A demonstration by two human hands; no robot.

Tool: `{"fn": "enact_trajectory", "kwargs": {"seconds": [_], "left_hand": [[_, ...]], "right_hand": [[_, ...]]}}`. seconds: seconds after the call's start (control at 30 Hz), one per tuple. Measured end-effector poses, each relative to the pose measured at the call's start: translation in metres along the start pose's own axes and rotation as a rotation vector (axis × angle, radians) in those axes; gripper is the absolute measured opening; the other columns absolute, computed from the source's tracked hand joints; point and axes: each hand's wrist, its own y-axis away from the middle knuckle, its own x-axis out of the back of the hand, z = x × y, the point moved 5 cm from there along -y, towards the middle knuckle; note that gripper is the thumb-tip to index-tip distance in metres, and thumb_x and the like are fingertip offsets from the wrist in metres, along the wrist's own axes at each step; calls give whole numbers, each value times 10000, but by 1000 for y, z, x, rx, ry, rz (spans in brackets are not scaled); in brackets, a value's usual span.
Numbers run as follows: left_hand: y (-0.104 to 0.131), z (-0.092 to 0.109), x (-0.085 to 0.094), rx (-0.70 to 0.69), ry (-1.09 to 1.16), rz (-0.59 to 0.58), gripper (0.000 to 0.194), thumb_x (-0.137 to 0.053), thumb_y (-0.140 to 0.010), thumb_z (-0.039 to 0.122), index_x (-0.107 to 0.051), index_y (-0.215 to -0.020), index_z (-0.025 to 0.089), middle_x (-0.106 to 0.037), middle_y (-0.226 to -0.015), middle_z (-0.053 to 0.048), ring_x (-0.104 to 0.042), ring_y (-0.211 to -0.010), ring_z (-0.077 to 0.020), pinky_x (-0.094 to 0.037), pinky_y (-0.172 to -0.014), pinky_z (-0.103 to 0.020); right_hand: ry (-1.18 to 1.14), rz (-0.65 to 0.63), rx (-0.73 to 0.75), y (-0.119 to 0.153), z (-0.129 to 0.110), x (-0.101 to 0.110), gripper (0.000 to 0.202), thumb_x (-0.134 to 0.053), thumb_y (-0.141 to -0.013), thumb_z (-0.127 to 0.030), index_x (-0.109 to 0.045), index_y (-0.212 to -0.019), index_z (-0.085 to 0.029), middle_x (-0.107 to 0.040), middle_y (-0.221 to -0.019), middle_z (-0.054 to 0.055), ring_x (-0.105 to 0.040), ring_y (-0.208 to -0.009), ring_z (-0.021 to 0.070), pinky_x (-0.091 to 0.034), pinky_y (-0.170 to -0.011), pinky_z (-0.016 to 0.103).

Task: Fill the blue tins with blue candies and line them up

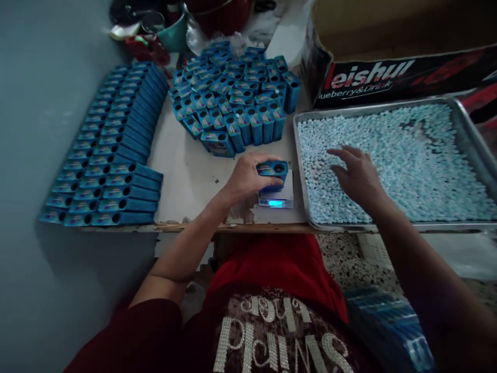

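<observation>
My left hand (pixel 248 177) is wrapped around a small blue candy box (pixel 272 169) with a round hole in its top. The box is at a small digital scale (pixel 288 194) with a lit blue display; whether it rests on the scale's plate I cannot tell. Over the left part of a metal tray (pixel 303 197), my right hand (pixel 356 176) hovers with its fingers apart and nothing visible in them. Pale blue and white candies (pixel 419 176) cover most of the tray in a loose layer.
Many similar blue boxes (pixel 233 98) stand upright behind the scale. Neat rows of boxes (pixel 116 155) lie along the wall at left. A large open carton (pixel 388 77) sits behind the tray. Bowls and a teal container (pixel 173 35) are at the back left.
</observation>
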Motion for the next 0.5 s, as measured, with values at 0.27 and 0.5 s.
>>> {"fn": "enact_trajectory", "kwargs": {"seconds": [0.27,0.5], "left_hand": [[9,-9,-29,-59,-18,-36,535,-1075,-860,213,-884,-1357,272,-876,-1214,-65,-797,-1199,-301,-626,-1152,-498],[48,10,14,-146,-212,111,757,-1125,-827,360,-798,-1502,260,-839,-1438,-138,-784,-1344,-357,-659,-1192,-546]], "right_hand": [[-21,-51,186,-39,-91,-27,326,-771,-984,-375,-897,-1269,-280,-820,-1316,144,-753,-1306,394,-611,-1147,591],[-19,-428,414,-115,-219,-117,76,-890,-868,-249,-833,-818,-240,-747,-807,50,-791,-1200,386,-593,-1118,498]]}}
